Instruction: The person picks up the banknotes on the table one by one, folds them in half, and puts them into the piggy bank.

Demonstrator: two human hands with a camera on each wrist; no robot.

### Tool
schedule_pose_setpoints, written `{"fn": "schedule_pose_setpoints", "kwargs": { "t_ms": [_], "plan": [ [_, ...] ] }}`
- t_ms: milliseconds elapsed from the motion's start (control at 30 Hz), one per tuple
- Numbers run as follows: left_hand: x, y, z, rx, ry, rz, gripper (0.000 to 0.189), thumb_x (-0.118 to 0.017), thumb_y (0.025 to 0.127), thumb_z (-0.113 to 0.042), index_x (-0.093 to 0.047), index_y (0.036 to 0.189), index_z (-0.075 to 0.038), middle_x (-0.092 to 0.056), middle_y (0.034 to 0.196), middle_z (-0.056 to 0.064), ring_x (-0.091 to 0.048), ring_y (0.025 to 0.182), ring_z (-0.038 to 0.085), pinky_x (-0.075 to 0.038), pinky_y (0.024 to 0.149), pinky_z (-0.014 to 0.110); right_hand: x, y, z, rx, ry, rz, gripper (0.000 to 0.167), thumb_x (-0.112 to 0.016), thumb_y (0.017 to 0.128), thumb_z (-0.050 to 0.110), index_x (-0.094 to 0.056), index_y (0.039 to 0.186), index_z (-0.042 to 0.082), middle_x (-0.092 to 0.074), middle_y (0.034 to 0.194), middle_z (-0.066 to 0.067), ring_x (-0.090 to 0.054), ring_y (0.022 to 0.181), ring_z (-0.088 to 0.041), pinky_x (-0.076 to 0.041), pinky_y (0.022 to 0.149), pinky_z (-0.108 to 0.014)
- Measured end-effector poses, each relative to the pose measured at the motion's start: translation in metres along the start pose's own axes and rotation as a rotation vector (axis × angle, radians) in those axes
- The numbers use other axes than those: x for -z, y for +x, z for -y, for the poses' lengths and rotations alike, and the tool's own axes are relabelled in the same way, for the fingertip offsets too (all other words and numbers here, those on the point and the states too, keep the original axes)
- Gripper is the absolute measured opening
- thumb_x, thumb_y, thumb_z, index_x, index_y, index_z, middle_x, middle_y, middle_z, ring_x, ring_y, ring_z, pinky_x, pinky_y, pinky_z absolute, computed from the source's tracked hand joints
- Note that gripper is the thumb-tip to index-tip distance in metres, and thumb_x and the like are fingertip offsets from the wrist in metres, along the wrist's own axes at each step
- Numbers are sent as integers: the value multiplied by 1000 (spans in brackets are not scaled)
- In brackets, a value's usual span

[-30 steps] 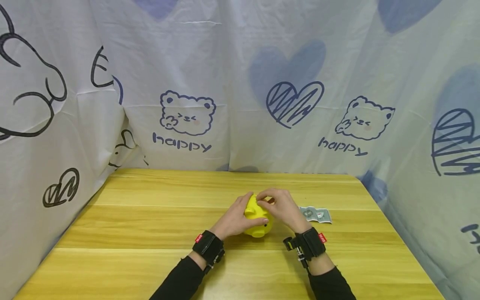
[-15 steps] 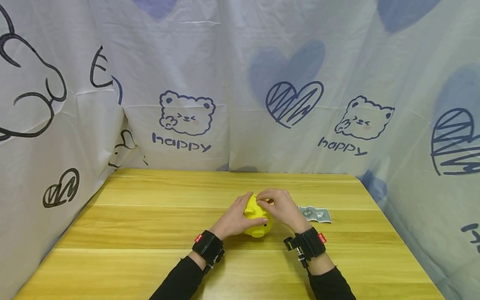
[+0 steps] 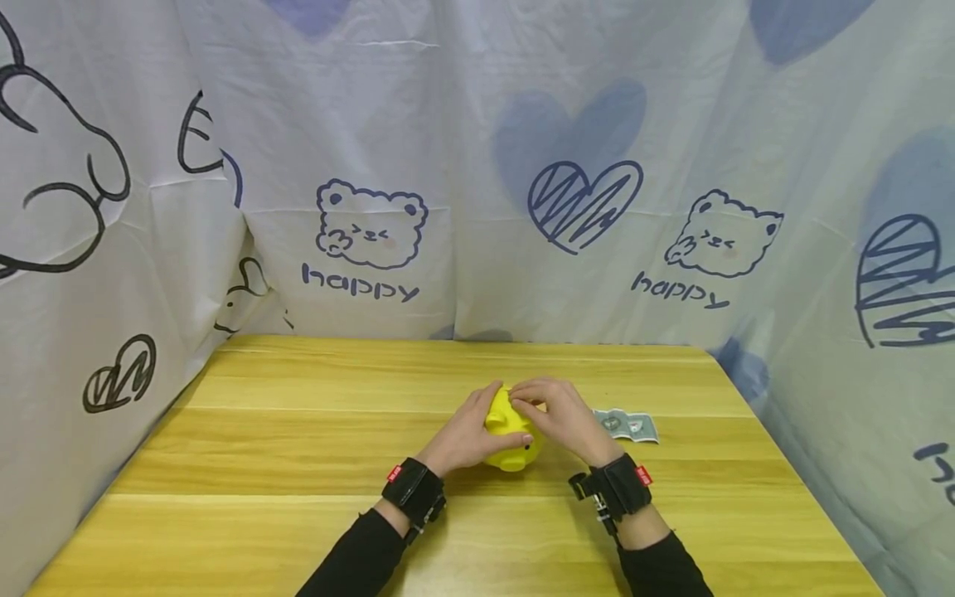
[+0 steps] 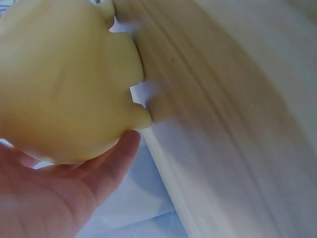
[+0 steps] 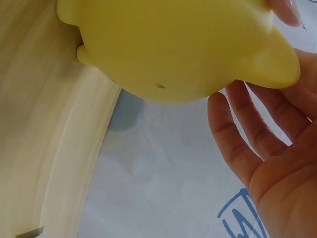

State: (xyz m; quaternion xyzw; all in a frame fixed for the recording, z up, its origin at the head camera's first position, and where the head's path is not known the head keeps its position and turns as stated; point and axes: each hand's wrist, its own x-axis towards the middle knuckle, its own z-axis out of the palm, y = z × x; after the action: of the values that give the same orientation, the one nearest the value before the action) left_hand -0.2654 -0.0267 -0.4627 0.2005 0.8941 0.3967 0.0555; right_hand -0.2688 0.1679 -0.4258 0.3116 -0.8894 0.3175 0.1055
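Observation:
A yellow piggy bank (image 3: 504, 424) stands on the table, with rounded ears, stubby feet and a dark eye showing. My left hand (image 3: 462, 435) grips it from the left, the thumb across its front and the fingers behind. In the left wrist view, a fingertip of that hand touches the bank's smooth body (image 4: 64, 74) beside a foot. At the top of the bank is my right hand (image 3: 563, 414), thumb and index finger brought together. Other fingers (image 5: 230, 139) of it touch the yellow surface in the right wrist view. Whether anything lies between its thumb and index finger is hidden.
A creased green banknote (image 3: 630, 425) lies flat on the wooden table (image 3: 298, 464), just right of my right hand. White curtains (image 3: 477, 124) printed with hearts and bears hang behind the table and along both sides.
My right hand and wrist have shifted very slightly right and toward me, with the fingertips staying at the bank's top. The left hand and the piggy bank hold still.

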Motion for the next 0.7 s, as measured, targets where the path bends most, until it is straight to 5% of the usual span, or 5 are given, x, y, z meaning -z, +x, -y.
{"fn": "schedule_pose_setpoints", "kwargs": {
  "t_ms": [700],
  "plan": [
    [0,0,0,10,3,-9,106,-66,77,-72,-23,156,-17,-39,150,14,-53,111,23,-49,92,42,7,-7,-10,-94,31,-34,21,-62,97,18,-73,113,10,-72,114,-5,-68,99,-19,-57,83,-35]
  ]
}}
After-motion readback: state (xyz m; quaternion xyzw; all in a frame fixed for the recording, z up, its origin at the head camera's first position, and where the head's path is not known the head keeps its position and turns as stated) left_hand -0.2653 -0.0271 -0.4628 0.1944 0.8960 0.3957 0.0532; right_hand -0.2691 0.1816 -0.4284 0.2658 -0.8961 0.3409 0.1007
